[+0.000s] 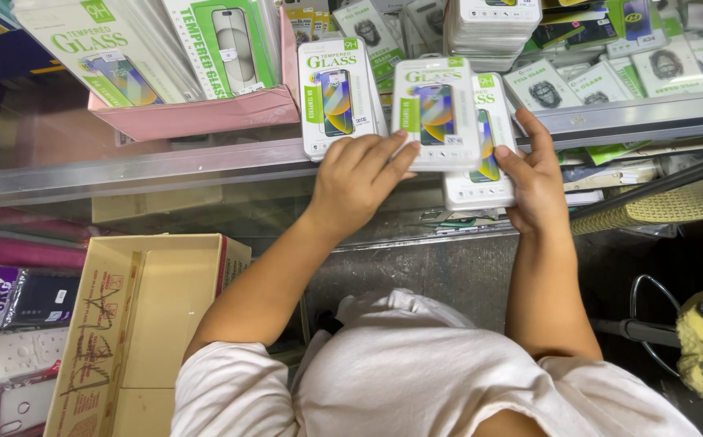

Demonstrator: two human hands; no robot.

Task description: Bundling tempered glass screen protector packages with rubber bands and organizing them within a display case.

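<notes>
Looking down from the head view, three white screen-protector packs are counted at the glass counter (pixel 165 166) edge: one (pixel 337 97) lies alone, the middle pack (pixel 435 113) is pinched by the left hand (pixel 359 180), the third pack (pixel 489 162) is clamped by the right hand (pixel 533 182). One cardboard box (pixel 145 324) sits below.

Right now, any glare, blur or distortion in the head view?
Head view: even, flat light, no hard shadows. Mild sheen on the clear sleeves in the pink box. Wide-angle bend shows along the metal counter rail. Left hand, right hand and the white screen-protector packs are sharp; the far packs at top right look slightly soft.
</notes>
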